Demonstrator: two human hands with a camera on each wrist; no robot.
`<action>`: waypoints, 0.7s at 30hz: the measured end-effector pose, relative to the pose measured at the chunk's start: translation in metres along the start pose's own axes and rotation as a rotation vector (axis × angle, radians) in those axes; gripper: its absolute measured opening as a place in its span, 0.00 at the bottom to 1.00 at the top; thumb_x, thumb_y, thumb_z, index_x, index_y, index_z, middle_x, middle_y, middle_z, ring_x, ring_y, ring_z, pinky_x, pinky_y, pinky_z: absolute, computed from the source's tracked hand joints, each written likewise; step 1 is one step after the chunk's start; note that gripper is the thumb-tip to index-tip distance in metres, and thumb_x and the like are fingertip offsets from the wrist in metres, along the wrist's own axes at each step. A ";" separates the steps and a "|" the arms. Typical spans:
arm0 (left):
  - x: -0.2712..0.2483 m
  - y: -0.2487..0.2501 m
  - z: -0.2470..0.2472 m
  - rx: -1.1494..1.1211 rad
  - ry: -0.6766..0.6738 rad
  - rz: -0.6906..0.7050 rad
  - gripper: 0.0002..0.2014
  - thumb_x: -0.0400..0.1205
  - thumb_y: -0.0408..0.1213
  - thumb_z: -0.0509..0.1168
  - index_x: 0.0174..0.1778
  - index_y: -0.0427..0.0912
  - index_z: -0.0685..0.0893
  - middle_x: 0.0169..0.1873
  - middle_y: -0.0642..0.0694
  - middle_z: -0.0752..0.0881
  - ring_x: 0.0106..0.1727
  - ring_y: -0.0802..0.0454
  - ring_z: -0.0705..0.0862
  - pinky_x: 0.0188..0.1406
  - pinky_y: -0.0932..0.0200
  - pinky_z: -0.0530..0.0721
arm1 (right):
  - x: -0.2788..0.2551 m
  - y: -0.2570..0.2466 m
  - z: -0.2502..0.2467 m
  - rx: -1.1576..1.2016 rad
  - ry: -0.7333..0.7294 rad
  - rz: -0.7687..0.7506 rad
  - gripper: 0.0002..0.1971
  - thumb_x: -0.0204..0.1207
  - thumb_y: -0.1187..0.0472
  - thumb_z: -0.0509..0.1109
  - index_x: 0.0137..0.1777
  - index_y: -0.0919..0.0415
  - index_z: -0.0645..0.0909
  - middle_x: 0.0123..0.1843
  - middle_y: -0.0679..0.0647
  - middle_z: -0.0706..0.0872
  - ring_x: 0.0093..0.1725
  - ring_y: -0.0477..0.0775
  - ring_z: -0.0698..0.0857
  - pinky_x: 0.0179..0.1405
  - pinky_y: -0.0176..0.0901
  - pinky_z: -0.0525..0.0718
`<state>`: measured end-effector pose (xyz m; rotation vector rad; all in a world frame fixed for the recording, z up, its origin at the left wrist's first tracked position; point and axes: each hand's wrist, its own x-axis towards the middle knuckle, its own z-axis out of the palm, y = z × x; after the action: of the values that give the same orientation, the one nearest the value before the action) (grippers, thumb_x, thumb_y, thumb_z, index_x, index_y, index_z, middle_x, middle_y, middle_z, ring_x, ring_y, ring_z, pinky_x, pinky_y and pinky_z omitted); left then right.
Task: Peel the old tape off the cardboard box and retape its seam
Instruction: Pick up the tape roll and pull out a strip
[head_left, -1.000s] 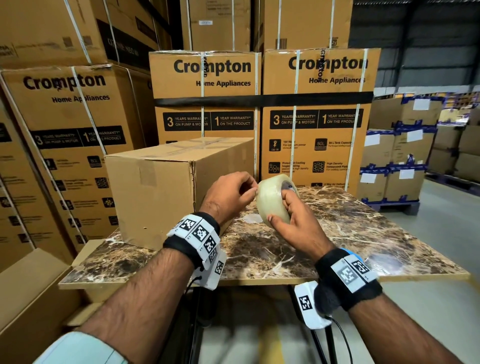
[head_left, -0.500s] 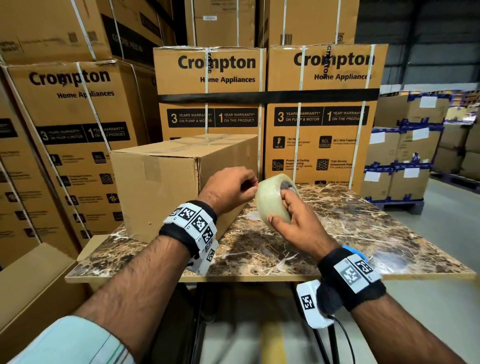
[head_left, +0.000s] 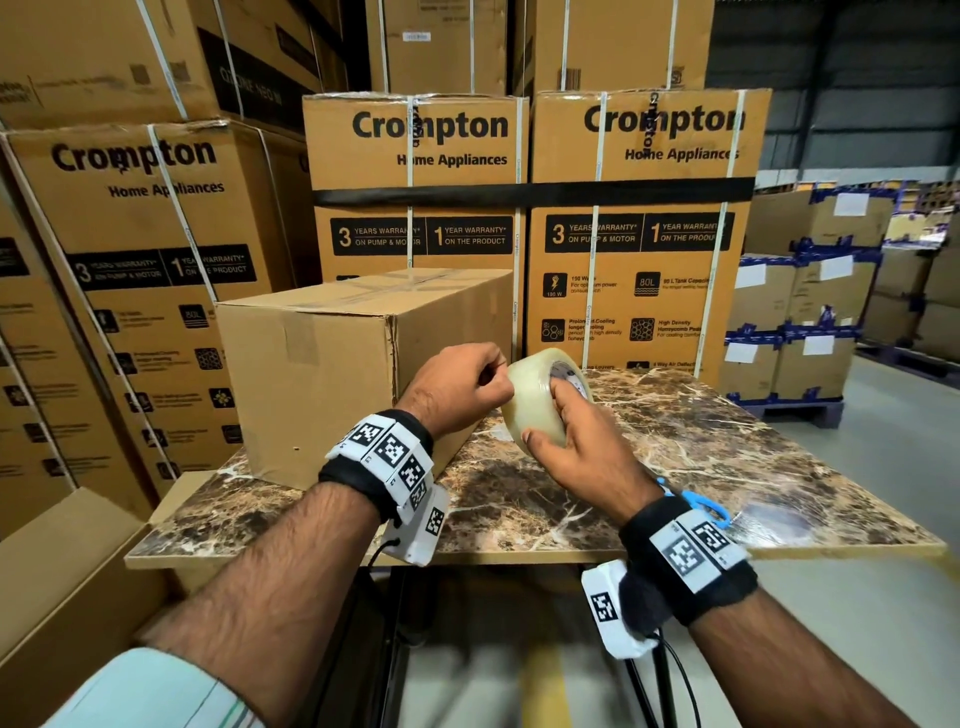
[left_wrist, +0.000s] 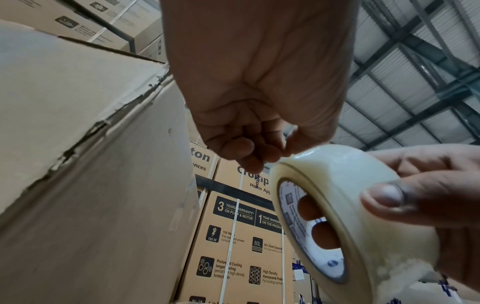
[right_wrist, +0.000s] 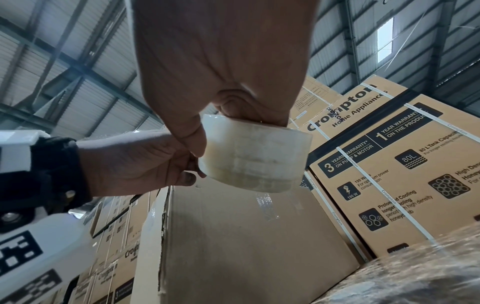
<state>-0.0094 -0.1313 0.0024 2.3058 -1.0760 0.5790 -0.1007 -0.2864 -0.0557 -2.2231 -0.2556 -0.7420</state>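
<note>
A plain cardboard box stands on the marble-patterned table, with old tape along its top seam. My right hand holds a clear tape roll just right of the box, thumb on the outside and fingers through the core. My left hand is curled, its fingertips pinching at the roll's outer layer. The left wrist view has the left hand on top of the tape roll, the box beside it. From the right wrist, the tape roll hangs above the box.
Tall stacks of printed appliance cartons stand close behind and to the left of the table. More cartons on pallets stand at the right. A flat cardboard piece leans at the lower left. Grey floor lies to the right.
Both hands stay at the roll in nearly the same place. The left fingertips have closed tighter against the roll's outer layer. The box has not moved.
</note>
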 end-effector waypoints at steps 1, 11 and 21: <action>0.000 0.000 0.001 -0.024 -0.006 -0.001 0.07 0.81 0.43 0.61 0.38 0.48 0.77 0.34 0.48 0.83 0.35 0.49 0.79 0.33 0.54 0.77 | 0.001 0.000 0.000 -0.008 -0.002 0.011 0.18 0.79 0.60 0.69 0.66 0.57 0.71 0.54 0.54 0.83 0.49 0.49 0.86 0.42 0.46 0.91; -0.006 0.006 0.011 -0.156 -0.059 0.066 0.10 0.75 0.50 0.53 0.32 0.51 0.73 0.29 0.51 0.79 0.32 0.52 0.76 0.33 0.54 0.76 | 0.007 0.006 0.002 -0.084 -0.020 0.076 0.18 0.77 0.56 0.68 0.65 0.58 0.73 0.52 0.54 0.84 0.48 0.54 0.86 0.43 0.50 0.88; -0.006 0.005 0.022 -0.303 -0.011 -0.095 0.09 0.82 0.43 0.64 0.39 0.44 0.74 0.34 0.51 0.77 0.34 0.56 0.72 0.33 0.62 0.72 | 0.001 0.013 -0.001 0.043 -0.023 0.168 0.18 0.78 0.60 0.69 0.67 0.58 0.74 0.56 0.57 0.85 0.51 0.54 0.87 0.47 0.57 0.91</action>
<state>-0.0134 -0.1445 -0.0168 2.0834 -0.9785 0.3403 -0.0948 -0.2967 -0.0623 -2.1824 -0.0938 -0.6145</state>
